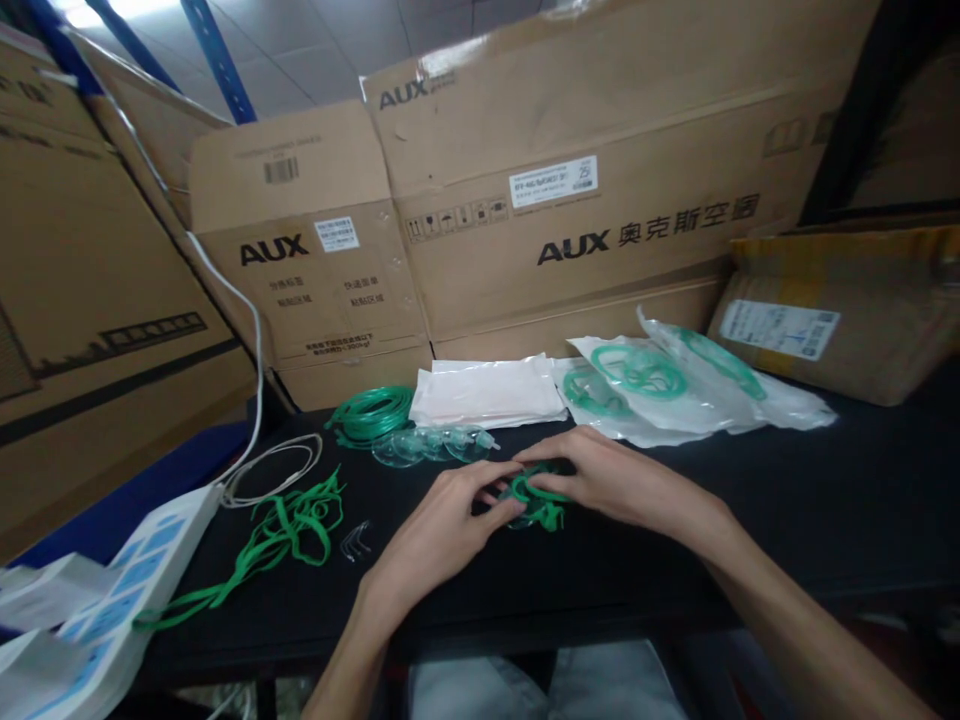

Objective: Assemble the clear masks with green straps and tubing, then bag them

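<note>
Both hands meet over a clear mask with a green strap (550, 514) near the middle of the black table. My left hand (461, 505) has its fingers and thumb closed on the mask's left side. From the right, my right hand (592, 475) holds the green strap and the mask between thumb and fingers. The fingers cover much of the mask. Just behind the hands lies a row of clear masks (435, 445), with coiled green tubing (373, 413) beside it.
Green straps (289, 530) and small clear pieces (355, 541) lie left, near a white power strip (142, 590) and cable. White packets (489, 390) and bagged green tubing (645, 375) lie at the back. Cardboard boxes (480, 270) stand behind; another box (847, 300) sits right.
</note>
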### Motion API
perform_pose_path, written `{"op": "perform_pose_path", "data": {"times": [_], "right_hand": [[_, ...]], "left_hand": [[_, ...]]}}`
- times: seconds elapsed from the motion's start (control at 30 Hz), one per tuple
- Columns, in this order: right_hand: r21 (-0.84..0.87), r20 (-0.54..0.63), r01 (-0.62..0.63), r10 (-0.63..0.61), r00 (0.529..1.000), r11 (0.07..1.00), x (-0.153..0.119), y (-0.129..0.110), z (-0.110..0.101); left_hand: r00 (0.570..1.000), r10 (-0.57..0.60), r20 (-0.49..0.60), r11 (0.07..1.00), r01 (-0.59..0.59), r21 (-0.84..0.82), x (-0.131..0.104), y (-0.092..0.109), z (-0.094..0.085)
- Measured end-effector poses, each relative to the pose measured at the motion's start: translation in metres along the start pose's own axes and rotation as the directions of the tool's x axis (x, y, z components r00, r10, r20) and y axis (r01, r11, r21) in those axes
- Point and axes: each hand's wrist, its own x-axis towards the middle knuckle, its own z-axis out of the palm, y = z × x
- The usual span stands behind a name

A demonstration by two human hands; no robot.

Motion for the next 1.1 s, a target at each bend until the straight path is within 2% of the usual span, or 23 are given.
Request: {"op": "perform_pose_path", "data": {"times": [0.07, 0.13, 0.23, 0.3, 0.33, 0.43, 0.53, 0.67, 0.87, 0.97, 1.03, 1.1], "right_hand": [[-0.002, -0.061, -0.011, 0.011, 0.998, 1.000, 0.002, -0.001, 0.000], [-0.024, -0.167, -0.005, 0.001, 0.986, 1.000, 0.005, -0.005, 0.001], [-0.072, -0.309, 0.048, -0.068, 0.948, 0.996, 0.007, -0.018, 0.000], [-0.100, -0.352, 0.118, -0.146, 0.925, 0.988, 0.007, -0.028, -0.002], [-0.119, -0.365, 0.152, -0.186, 0.912, 0.981, 0.007, -0.033, -0.002], [-0.204, -0.375, 0.212, -0.276, 0.885, 0.956, 0.006, -0.041, 0.000], [-0.308, -0.341, 0.210, -0.314, 0.886, 0.928, 0.007, -0.043, 0.005], [-0.376, -0.320, 0.186, -0.315, 0.893, 0.908, 0.008, -0.042, 0.009], [-0.347, -0.355, 0.105, -0.234, 0.905, 0.932, 0.009, -0.042, 0.008], [-0.297, -0.394, 0.074, -0.193, 0.898, 0.952, 0.010, -0.040, 0.007], [-0.252, -0.412, 0.088, -0.189, 0.891, 0.964, 0.010, -0.038, 0.006], [-0.219, -0.394, 0.131, -0.211, 0.894, 0.967, 0.010, -0.038, 0.006]], "left_hand": [[0.996, 0.053, -0.075, 0.999, -0.054, -0.008, 0.002, -0.002, -0.003], [0.965, 0.115, -0.234, 0.993, -0.107, 0.046, 0.003, 0.000, -0.005], [0.860, 0.159, -0.486, 0.986, -0.114, 0.121, 0.002, 0.010, -0.008], [0.817, 0.155, -0.556, 0.985, -0.082, 0.154, -0.001, 0.017, -0.009], [0.819, 0.148, -0.554, 0.984, -0.064, 0.168, -0.003, 0.019, -0.009], [0.865, 0.093, -0.494, 0.985, -0.007, 0.173, -0.005, 0.022, -0.010], [0.878, 0.035, -0.477, 0.990, 0.036, 0.138, -0.004, 0.018, -0.010], [0.903, 0.047, -0.427, 0.989, 0.019, 0.150, -0.003, 0.017, -0.010], [0.932, 0.084, -0.353, 0.982, -0.017, 0.190, -0.005, 0.027, -0.005], [0.954, 0.102, -0.280, 0.981, -0.050, 0.189, -0.009, 0.033, -0.006], [0.966, 0.100, -0.238, 0.980, -0.055, 0.190, -0.010, 0.034, -0.008], [0.966, 0.080, -0.245, 0.977, -0.028, 0.210, -0.010, 0.033, -0.012]]}}
